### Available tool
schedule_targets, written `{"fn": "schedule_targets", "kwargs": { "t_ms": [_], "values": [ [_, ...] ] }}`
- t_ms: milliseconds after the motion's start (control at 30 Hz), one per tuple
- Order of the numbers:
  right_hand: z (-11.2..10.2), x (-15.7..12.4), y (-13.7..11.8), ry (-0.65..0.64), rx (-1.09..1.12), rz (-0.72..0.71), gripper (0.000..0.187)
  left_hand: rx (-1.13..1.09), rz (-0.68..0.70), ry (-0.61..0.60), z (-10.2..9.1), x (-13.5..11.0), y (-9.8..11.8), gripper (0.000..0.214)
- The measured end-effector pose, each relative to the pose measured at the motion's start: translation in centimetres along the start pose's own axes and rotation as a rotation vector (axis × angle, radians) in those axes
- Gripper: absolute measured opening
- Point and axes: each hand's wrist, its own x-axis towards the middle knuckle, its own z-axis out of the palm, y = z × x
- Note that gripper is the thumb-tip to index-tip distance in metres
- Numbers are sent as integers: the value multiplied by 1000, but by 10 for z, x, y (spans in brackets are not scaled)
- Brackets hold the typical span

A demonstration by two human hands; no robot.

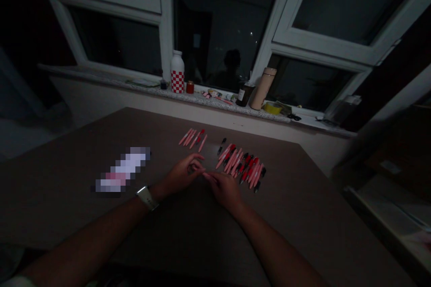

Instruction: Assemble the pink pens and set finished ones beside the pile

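My left hand [182, 175] and my right hand [225, 189] meet over the brown table [67, 215], both holding a pink pen [205, 173] by its length. A smartwatch with a pale strap [147, 197] sits on my left wrist. Just beyond my left hand lies a small group of pink pens [192, 140]. A larger, denser group of pink and red pens with black parts [244, 168] lies to the right, next to my right hand. A pixelated, blurred object [121, 169] lies to the left.
Beyond the table's far edge runs a stone windowsill [198, 97] holding a checkered white-and-red bottle [177, 71], a beige flask [263, 89], a dark bottle [244, 95], a yellow tape roll [272, 108] and small items. Dark window panes stand behind it.
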Motion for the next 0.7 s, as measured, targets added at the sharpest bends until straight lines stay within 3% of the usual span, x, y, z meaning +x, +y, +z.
{"fn": "schedule_targets", "kwargs": {
  "t_ms": [167, 367, 533, 700],
  "values": [
    [1, -1, 1, 2, 46, -26, 26, 60, -17, -46, 1, -1, -5, 30],
    [3, -1, 4, 25, 90, 21, 31, 25, 72, -17, 4, 0, -11, 37],
    [4, -1, 5, 21, 103, -4, 27, 87, 6, -12, 4, 0, -11, 35],
    [4, -1, 6, 30, 110, 26, 30, 42, 54, -22, 4, 0, -7, 35]
  ]
}}
